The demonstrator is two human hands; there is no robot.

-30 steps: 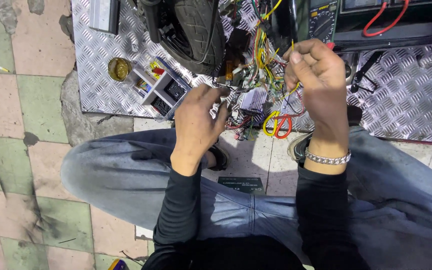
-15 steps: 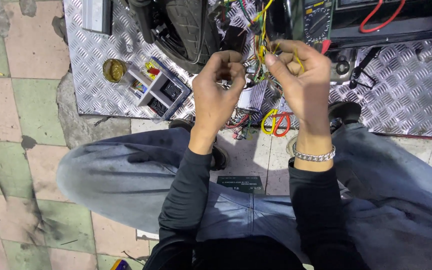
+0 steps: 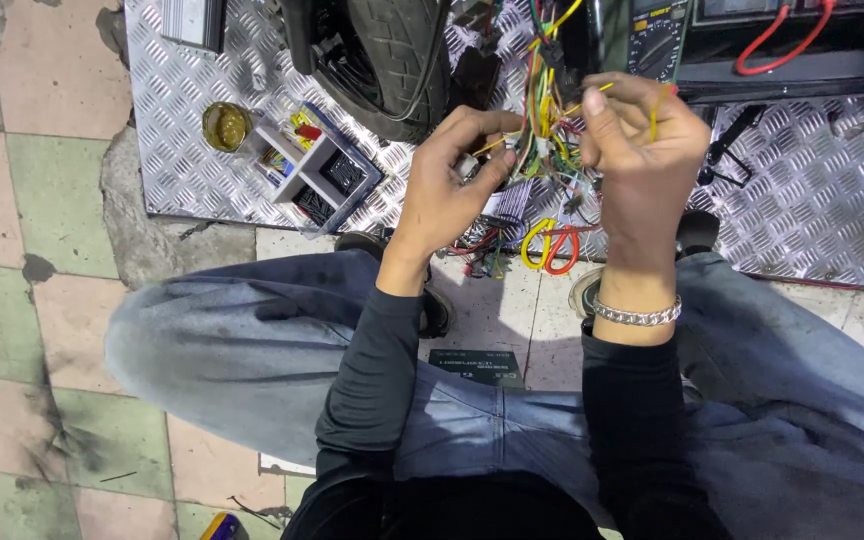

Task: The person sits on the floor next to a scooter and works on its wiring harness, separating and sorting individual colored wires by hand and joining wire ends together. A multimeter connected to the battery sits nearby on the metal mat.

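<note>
Saw left hand (image 3: 452, 185) pinching strands of wire bundle (image 3: 542, 140); right hand (image 3: 642, 135) gripping yellow wire (image 3: 592, 97), bundle between both. My worry: tangle snagging, strand pulling loose, bare ends touching.

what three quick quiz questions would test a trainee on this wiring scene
1. True or false: both hands are at the bundle of coloured wires.
2. Which wrist wears the metal bracelet? A) left B) right C) neither
3. Fill in: the small round tin sits on the ______ metal plate, left of the grey parts tray.

Key
1. True: the left hand pinches wires between thumb and fingers, and the right hand holds a yellow wire.
2. B
3. Chequered
</note>
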